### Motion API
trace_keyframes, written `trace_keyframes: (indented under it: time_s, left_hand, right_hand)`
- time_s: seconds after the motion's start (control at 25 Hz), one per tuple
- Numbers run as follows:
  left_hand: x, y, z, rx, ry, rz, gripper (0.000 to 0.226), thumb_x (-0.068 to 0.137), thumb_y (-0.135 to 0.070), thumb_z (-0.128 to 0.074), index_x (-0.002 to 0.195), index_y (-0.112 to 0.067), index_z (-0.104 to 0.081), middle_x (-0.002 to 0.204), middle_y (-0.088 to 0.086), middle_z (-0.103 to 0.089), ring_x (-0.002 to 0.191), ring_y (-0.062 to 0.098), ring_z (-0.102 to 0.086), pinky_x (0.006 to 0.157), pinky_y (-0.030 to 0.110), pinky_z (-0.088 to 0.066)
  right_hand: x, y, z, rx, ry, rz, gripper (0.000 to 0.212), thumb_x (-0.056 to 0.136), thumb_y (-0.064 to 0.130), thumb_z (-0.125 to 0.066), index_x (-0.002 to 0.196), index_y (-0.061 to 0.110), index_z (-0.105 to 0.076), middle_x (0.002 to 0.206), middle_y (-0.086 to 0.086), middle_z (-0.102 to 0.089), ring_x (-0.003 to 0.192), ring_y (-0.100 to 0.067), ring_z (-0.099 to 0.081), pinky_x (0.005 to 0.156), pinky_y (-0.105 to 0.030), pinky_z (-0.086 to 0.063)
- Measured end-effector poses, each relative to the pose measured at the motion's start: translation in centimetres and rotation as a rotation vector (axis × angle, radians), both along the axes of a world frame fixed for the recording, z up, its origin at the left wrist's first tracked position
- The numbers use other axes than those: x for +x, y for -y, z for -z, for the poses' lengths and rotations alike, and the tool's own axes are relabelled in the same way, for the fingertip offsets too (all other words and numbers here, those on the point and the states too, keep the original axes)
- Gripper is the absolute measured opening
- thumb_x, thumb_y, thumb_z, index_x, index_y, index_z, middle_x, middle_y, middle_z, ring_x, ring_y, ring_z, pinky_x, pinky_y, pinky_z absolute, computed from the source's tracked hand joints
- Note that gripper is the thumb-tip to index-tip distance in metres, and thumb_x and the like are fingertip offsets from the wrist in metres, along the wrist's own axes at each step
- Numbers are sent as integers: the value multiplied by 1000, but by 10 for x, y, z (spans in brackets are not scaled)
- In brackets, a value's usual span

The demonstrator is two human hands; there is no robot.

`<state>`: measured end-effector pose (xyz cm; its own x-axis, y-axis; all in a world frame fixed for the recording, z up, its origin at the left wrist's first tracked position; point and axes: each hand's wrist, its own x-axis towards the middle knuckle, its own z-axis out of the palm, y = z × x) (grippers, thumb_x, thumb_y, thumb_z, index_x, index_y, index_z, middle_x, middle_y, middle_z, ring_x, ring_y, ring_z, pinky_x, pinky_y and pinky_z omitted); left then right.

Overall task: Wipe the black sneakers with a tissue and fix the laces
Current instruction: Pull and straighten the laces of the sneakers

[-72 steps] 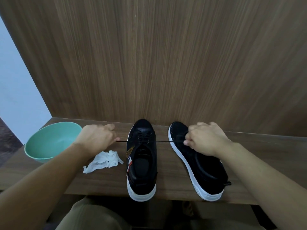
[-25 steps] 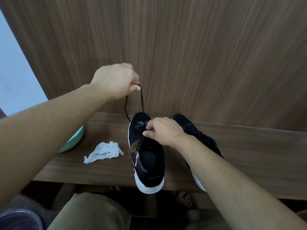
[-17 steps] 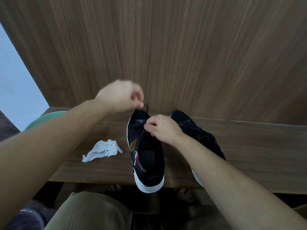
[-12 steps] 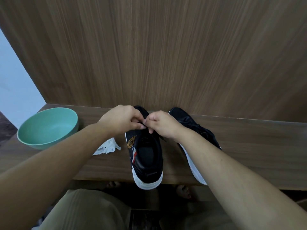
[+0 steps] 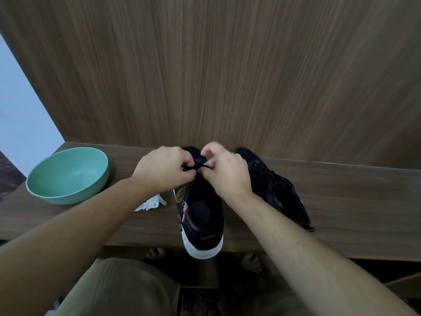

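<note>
Two black sneakers with white soles stand on a wooden shelf. The left sneaker points at the wall, its heel over the front edge. My left hand and my right hand meet over its toe end, and both pinch the black lace between fingertips. The right sneaker lies angled to the right, partly behind my right forearm. A crumpled white tissue lies left of the left sneaker, half hidden by my left forearm.
A mint-green bowl sits at the shelf's left end. A wood-grain wall rises right behind the shoes. The bare shelf top stretches to the right. My knees and bare toes show below the front edge.
The lace was stretched sideways, then my left hand lifted it high. That hand has come down, and both hands now work the lace together at the left sneaker's front.
</note>
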<state>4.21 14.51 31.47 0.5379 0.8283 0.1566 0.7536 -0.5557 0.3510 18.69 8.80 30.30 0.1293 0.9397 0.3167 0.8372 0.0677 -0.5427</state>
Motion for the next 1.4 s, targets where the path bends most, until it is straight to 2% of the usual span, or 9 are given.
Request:
trace_keyframes:
  time_s: [0.2,0.4,0.68,0.88,1.12,1.16,1.24,1.32,1.4]
  left_hand:
    - [2,3,-11,97,-135,45,11,81,-36,-54,87,-36,-63,75,-11,-59,81,18,-59,61,28,-42]
    - [0,-5,-16,138,-190,63,19,88,-38,-54,104,-39,-63,103,-10,-60,101,17,-57,70,30,-44]
    - [-11,-11,-13,40,-136,127,16,88,-38,-56,93,-30,-69,73,-16,-49,83,12,-54,74,37,-50]
    - [-42,14,38,-137,-115,-34,17,91,-30,-54,84,-22,-68,77,-7,-60,78,17,-58,70,30,-45]
    - [-29,34,64,-169,78,-178,24,93,-26,-51,84,-11,-68,74,0,-58,69,14,-51,61,26,-38]
    - [-28,35,64,-153,57,-188,25,93,-26,-50,85,-9,-68,75,0,-57,70,15,-50,64,27,-37]
    - [-28,38,64,-134,37,-209,27,94,-27,-48,87,-8,-66,78,2,-57,73,15,-48,70,27,-38]
    - [-28,41,63,-135,38,-229,29,94,-29,-48,86,-8,-65,81,3,-59,75,14,-47,66,26,-35]
    - [-29,42,64,-150,66,-234,28,94,-29,-49,83,-8,-65,74,0,-57,71,13,-47,56,25,-28]
  right_hand:
    - [3,1,2,-103,117,-30,20,91,23,-59,107,27,-69,100,3,-68,105,-13,-50,76,-23,-40]
    - [11,-3,-15,-564,-367,-58,18,82,33,-68,80,15,-64,91,-6,-63,89,-20,-61,79,-33,-49]
    - [14,10,-22,-168,197,205,14,87,20,-62,93,28,-71,91,3,-68,84,-20,-64,60,-27,-43]
    - [39,26,1,-296,637,248,19,86,6,-56,96,18,-67,87,-2,-60,77,-24,-58,57,-28,-38]
    - [43,20,-10,-325,-1014,129,16,97,12,-48,95,16,-63,78,3,-67,61,-8,-57,53,-21,-39]
    - [45,21,-13,-344,-911,100,16,97,14,-46,94,17,-62,74,4,-64,58,-9,-51,51,-22,-36]
    - [59,21,-9,-357,-12,121,16,97,21,-43,95,23,-59,71,7,-62,62,-15,-52,57,-28,-37]
    - [69,20,-7,-270,508,172,18,95,26,-42,99,26,-59,76,7,-65,75,-18,-59,67,-30,-39]
    - [70,20,-9,-251,226,44,13,95,26,-48,97,25,-61,78,9,-68,80,-10,-61,69,-28,-40]
